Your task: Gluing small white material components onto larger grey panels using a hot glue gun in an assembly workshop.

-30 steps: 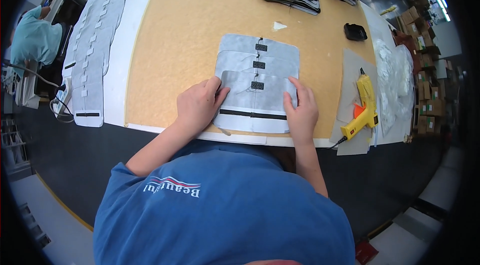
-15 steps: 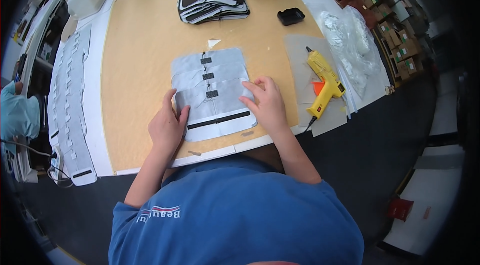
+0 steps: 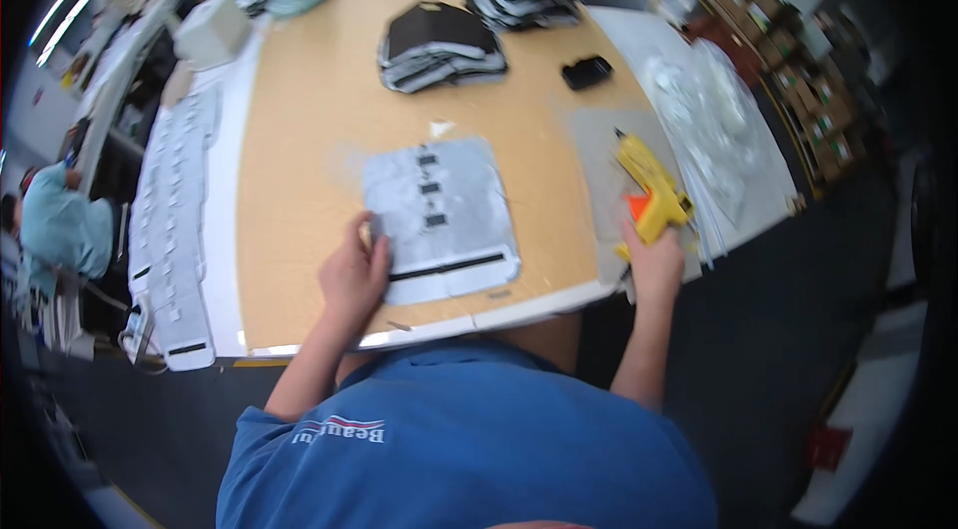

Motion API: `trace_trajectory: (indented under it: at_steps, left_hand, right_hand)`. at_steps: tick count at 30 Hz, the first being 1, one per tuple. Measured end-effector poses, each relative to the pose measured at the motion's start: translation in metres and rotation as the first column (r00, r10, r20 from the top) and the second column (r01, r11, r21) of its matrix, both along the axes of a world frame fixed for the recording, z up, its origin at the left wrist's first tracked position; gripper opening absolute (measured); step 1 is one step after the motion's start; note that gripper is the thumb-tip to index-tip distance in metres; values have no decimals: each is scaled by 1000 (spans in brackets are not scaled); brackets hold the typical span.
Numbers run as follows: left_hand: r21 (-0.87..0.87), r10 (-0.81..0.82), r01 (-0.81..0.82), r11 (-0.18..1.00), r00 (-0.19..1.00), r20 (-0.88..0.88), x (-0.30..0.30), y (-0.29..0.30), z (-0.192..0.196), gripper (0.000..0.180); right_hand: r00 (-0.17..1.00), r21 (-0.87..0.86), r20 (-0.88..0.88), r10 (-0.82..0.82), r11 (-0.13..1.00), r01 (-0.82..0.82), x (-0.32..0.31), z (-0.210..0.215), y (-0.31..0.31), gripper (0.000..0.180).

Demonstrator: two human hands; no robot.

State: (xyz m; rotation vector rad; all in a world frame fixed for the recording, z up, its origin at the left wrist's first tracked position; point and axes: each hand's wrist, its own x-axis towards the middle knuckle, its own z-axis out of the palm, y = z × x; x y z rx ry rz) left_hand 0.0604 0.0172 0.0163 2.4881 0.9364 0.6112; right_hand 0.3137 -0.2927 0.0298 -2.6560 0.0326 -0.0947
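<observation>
Right hand point(image 3: 659, 262) now on one glue gun point(image 3: 651, 176)

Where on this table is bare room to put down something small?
Bare tan tabletop lies between the long grey strip and the grey panel, and between that panel and the grey sheet. Crowded: the right side, with the right hand at the yellow glue gun near the plastic bag.

The scene is viewed from the person's head, through a wide fisheye lens faced downward and forward. The grip of the right hand point(image 3: 657, 262) on the yellow glue gun point(image 3: 649, 173) is seen from above; below it, the blue shirt point(image 3: 464, 444) is caught nearer.
</observation>
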Motion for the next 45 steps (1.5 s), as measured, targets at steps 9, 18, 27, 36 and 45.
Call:
trace_trajectory:
  at_steps: [9, 18, 27, 36, 45]
  left_hand:
    - [23, -57, 57, 998, 998, 20, -7, -3, 4, 34]
    - [20, -54, 53, 998, 994, 94, -6, 5, -1, 35]
    - [-60, -59, 64, 996, 995, 86, -11, 0, 3, 30]
    - [54, -321, 319, 946, 946, 37, -16, 41, 12, 18]
    - [131, -474, 470, 873, 881, -2, -5, 58, -2, 32]
  right_hand:
    - [993, 493, -114, 39, 870, 23, 25, -11, -15, 55]
    - [997, 906, 7, 74, 423, -38, 5, -16, -12, 55]
    - [602, 917, 355, 715, -391, -76, -13, 18, -21, 62]
    - [613, 965, 89, 785, 84, -248, -71, 44, 37, 62]
    - [531, 867, -222, 818, 415, -275, -99, 54, 76, 60]
